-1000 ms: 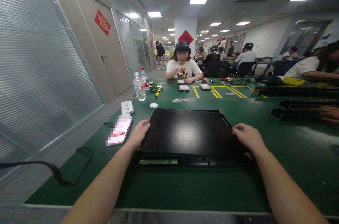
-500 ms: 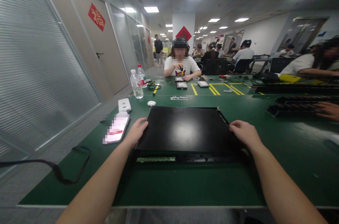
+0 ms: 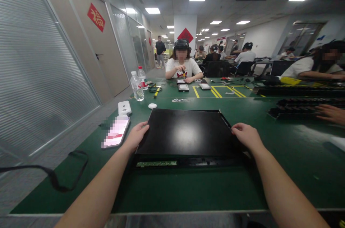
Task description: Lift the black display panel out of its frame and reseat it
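A flat black panel (image 3: 185,131) with a glossy glare spot lies over a black frame in front of me. Along the near side of the frame, a green circuit board strip (image 3: 156,163) shows below the panel's edge. My left hand (image 3: 138,135) grips the panel's left edge, its thumb on top and its other fingers partly hidden. At the right edge, my right hand (image 3: 246,135) has its thumb and fingers pinched together on the panel's side. The panel's near edge sits slightly above the frame.
Left of the panel are a phone (image 3: 116,131), a white device (image 3: 124,108) and two bottles (image 3: 137,88). Across the green table (image 3: 194,192) a person (image 3: 183,64) handles small drives. Black racks (image 3: 293,107) and another person's hand (image 3: 330,114) are at the right. A black strap (image 3: 58,181) hangs at the left.
The whole view has shifted slightly, so things appear a little further left. Both hands keep their places on the panel's edges.
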Demonstrator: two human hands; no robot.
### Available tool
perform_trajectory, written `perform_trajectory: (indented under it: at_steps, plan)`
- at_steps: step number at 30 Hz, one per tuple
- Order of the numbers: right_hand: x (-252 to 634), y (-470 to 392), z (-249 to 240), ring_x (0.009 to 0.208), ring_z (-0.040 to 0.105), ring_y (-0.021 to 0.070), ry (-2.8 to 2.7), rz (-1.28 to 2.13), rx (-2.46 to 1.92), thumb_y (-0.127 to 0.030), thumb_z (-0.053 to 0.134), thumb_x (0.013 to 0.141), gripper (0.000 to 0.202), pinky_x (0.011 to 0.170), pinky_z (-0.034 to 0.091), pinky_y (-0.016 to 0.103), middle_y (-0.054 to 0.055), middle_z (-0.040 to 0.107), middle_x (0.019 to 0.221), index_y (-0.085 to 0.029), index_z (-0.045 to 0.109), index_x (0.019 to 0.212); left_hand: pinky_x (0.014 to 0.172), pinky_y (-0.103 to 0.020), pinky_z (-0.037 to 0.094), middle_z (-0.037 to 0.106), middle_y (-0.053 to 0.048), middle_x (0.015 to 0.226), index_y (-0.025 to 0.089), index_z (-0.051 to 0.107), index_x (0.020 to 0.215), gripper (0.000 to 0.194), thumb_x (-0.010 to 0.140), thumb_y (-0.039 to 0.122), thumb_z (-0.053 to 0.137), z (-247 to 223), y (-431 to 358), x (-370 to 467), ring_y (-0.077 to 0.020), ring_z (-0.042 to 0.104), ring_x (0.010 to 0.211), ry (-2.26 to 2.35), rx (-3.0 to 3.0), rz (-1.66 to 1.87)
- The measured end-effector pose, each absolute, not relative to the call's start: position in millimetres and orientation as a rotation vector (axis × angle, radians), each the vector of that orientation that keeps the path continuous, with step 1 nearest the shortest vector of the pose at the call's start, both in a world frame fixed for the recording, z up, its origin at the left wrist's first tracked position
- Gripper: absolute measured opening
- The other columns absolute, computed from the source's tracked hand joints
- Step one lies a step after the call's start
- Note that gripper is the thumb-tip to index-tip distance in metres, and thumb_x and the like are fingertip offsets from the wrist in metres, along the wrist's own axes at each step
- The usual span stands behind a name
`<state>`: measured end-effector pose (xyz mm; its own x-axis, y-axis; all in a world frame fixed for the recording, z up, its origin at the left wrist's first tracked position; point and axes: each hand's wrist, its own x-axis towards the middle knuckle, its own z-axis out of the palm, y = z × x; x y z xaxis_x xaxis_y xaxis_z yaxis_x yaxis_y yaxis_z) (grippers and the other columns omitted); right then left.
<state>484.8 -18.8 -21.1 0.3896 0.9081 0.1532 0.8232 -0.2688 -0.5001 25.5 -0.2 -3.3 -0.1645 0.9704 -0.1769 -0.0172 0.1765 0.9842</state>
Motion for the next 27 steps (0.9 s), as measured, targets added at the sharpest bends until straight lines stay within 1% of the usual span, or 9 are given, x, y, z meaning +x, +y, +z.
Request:
perform_trajectory:
  at_steps: [4,8,12,15,17,20,22,24,27]
  plan:
    - [484.2,-19.7,-19.7,0.08,0.068,0.022,-1.463,0.243,-2.145,-0.031,0.058,0.084,0.022,0.068,0.045,0.031,0.005,0.077,0.084,-0.024,0.079,0.084,0.075,-0.031,0.063,0.084,-0.008,0.09,0.015,0.072,0.121,0.028,0.094,0.014,0.066,-3.6,-0.1,24.0,-0.023,0.08,0.08,1.396,0.992,1.201]
    - [485.3,-19.6,-20.3,0.079,0.068,0.0221,-1.478,0.248,-2.141,-0.031,0.058,0.084,0.022,0.066,0.044,0.031,0.005,0.077,0.083,-0.024,0.079,0.085,0.079,-0.032,0.063,0.084,-0.008,0.091,0.016,0.074,0.12,0.027,0.093,0.015,0.067,-2.7,-0.1,21.8,-0.0222,0.08,0.079,1.409,1.008,1.218]
    - [485.9,-19.4,-21.8,0.079,0.068,0.0222,-1.475,0.234,-2.133,-0.031,0.059,0.084,0.021,0.065,0.044,0.03,0.005,0.077,0.082,-0.024,0.079,0.084,0.085,-0.036,0.064,0.084,-0.009,0.094,0.017,0.076,0.117,0.029,0.088,0.019,0.073,-4.6,1.1,18.6,-0.0245,0.08,0.085,1.432,1.066,1.233]
    - [485.4,-19.5,-21.7,0.078,0.068,0.0223,-1.467,0.244,-2.13,-0.031,0.059,0.084,0.022,0.065,0.044,0.031,0.005,0.077,0.082,-0.024,0.079,0.085,0.092,-0.042,0.062,0.084,-0.011,0.102,0.018,0.077,0.119,0.033,0.086,0.022,0.073,-8.8,3.1,15.2,-0.0281,0.08,0.095,1.468,1.152,1.225]
    - [484.7,-19.6,-21.0,0.078,0.068,0.0222,-1.472,0.25,-2.126,-0.03,0.059,0.083,0.021,0.065,0.044,0.031,0.005,0.077,0.082,-0.024,0.079,0.085,0.103,-0.047,0.057,0.081,-0.013,0.116,0.018,0.078,0.118,0.036,0.084,0.026,0.074,-11.9,5.2,12.1,-0.0321,0.076,0.111,1.514,1.237,1.226]
    - [483.7,-19.8,-20.1,0.079,0.068,0.0225,-1.477,0.235,-2.129,-0.028,0.06,0.083,0.02,0.067,0.045,0.031,0.005,0.077,0.084,-0.024,0.079,0.084,0.122,-0.05,0.039,0.069,-0.015,0.142,0.017,0.081,0.11,0.036,0.077,0.032,0.079,-15.4,8.2,7.0,-0.0372,0.057,0.14,1.615,1.38,1.238]
    - [483.4,-19.8,-19.8,0.081,0.069,0.0228,-1.472,0.238,-2.135,-0.028,0.059,0.084,0.02,0.068,0.045,0.031,0.005,0.077,0.084,-0.024,0.079,0.085,0.125,-0.05,0.033,0.062,-0.016,0.15,0.017,0.082,0.105,0.036,0.074,0.036,0.08,-16.7,9.5,4.0,-0.0388,0.048,0.147,1.671,1.464,1.221]
    - [483.5,-19.7,-19.7,0.082,0.069,0.0229,-1.466,0.252,-2.141,-0.029,0.06,0.084,0.02,0.069,0.045,0.031,0.005,0.078,0.085,-0.024,0.079,0.086,0.124,-0.05,0.036,0.06,-0.017,0.151,0.017,0.082,0.103,0.037,0.074,0.039,0.079,-17.5,10.2,1.7,-0.0401,0.048,0.147,1.706,1.531,1.18]
    - [483.9,-19.3,-19.5,0.082,0.069,0.0228,-1.465,0.26,-2.143,-0.029,0.06,0.084,0.019,0.069,0.045,0.031,0.004,0.078,0.085,-0.024,0.079,0.086,0.118,-0.051,0.045,0.061,-0.017,0.148,0.017,0.082,0.104,0.038,0.074,0.041,0.078,-19.1,11.2,-0.6,-0.0415,0.05,0.145,1.742,1.609,1.119]
